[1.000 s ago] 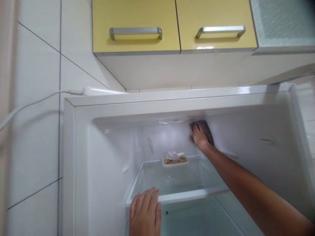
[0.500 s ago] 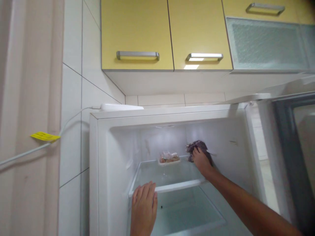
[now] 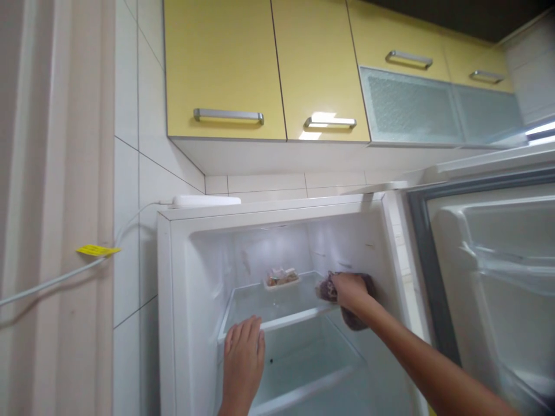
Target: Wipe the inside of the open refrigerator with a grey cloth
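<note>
My right hand (image 3: 352, 290) is closed on a dark, patterned cloth (image 3: 362, 323) inside the open fridge, near the right inner wall. The cloth is bunched, and part of it hangs below the hand by the shelf's right front corner. At the left, my left hand (image 3: 243, 352) lies with its fingers extended over the front rim of the upper glass shelf (image 3: 286, 319); its thumb is at the right side. Toward the back of that shelf sits a small white tray of wrapped food (image 3: 281, 279), apart from both hands.
A lower glass shelf (image 3: 303, 358) carries a small dark speck. The fridge door (image 3: 459, 231) with its clear bins stands open at the right. Yellow cabinets (image 3: 225, 69) hang above. A cable (image 3: 56, 282) with a yellow tag (image 3: 97, 250) runs along the left.
My right hand has moved down and toward the shelf's front right with the cloth. My left hand stays on the shelf rim. The view has turned right, showing more of the door.
</note>
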